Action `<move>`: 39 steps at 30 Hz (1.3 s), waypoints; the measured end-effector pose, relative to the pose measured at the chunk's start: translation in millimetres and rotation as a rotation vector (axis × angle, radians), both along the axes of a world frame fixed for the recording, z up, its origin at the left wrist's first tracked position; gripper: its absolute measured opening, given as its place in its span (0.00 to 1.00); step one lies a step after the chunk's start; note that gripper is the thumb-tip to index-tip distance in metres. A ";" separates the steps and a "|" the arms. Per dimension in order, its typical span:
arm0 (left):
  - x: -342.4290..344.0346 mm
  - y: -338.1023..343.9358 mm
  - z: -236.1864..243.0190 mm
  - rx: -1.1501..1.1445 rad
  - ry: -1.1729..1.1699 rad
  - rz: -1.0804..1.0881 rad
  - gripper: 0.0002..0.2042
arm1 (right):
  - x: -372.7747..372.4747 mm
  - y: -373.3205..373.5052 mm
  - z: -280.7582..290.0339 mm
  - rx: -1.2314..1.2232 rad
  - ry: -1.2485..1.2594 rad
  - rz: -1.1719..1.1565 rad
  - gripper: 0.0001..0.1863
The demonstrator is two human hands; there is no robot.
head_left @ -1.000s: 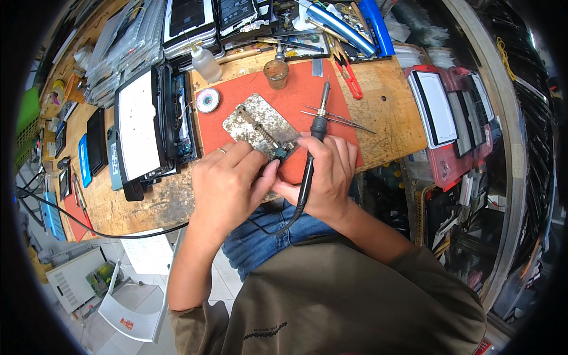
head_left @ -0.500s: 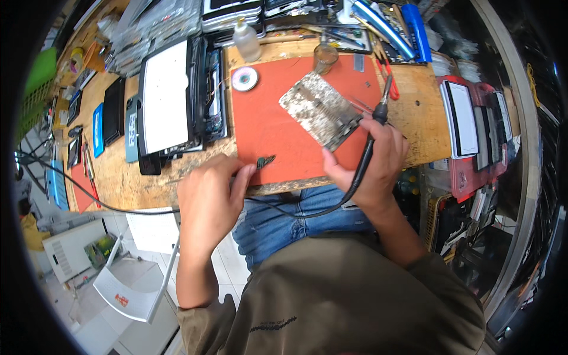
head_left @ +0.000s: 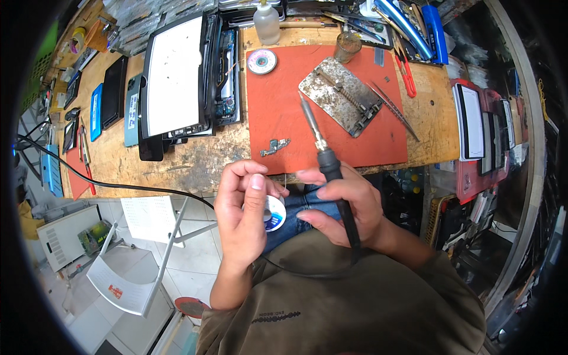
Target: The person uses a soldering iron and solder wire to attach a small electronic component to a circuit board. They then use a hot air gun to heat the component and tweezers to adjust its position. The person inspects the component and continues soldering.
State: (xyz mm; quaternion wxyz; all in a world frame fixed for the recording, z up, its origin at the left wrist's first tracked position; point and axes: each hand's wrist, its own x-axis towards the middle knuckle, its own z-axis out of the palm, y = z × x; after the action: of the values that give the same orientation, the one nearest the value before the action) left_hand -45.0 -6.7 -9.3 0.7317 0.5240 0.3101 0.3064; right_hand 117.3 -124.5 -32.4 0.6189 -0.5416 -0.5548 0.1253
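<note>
Left hand [head_left: 245, 207] curled round spool [head_left: 275, 214]; right hand [head_left: 355, 207] loosely gripping iron [head_left: 332, 165], tip pointing away over mat [head_left: 278, 94]. Board [head_left: 276, 147] flat on mat, left of holder [head_left: 340, 94], well apart. Best: keep tip, probably hot, clear of left hand; feed from spool without slack. Cup [head_left: 347, 47] by mat's far edge: murky, contents unclear. Bottle [head_left: 267, 25] beyond mat: translucent, fill uncertain.

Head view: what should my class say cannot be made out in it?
- Spool, head view: partly hidden behind the left grip.
- Board, head view: its parts are too small to tell.
- Cord, head view: a stretch is hidden behind the left grip.
- Bottle, head view: tip cut off by the upper edge.
</note>
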 end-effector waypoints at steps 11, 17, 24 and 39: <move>-10.5 5.7 8.7 0.248 0.152 -0.202 0.14 | -0.2 12.3 3.2 -0.037 0.275 0.042 0.17; -8.7 14.2 10.0 0.595 0.260 -0.101 0.08 | 7.8 33.7 -7.6 0.048 0.108 -0.078 0.14; -0.4 20.3 1.7 0.988 0.536 0.071 0.09 | 55.3 21.1 16.9 -0.051 -0.263 0.031 0.25; 8.1 9.0 2.2 1.029 0.679 0.070 0.11 | 28.8 -27.1 22.6 -0.139 -0.306 -0.028 0.17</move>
State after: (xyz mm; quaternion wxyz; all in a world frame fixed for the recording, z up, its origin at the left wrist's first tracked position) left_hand -36.9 2.3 -7.1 0.2352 0.8675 0.3553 0.2568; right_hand 146.1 -151.6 -9.9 0.4901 -0.6033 -0.6251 0.0709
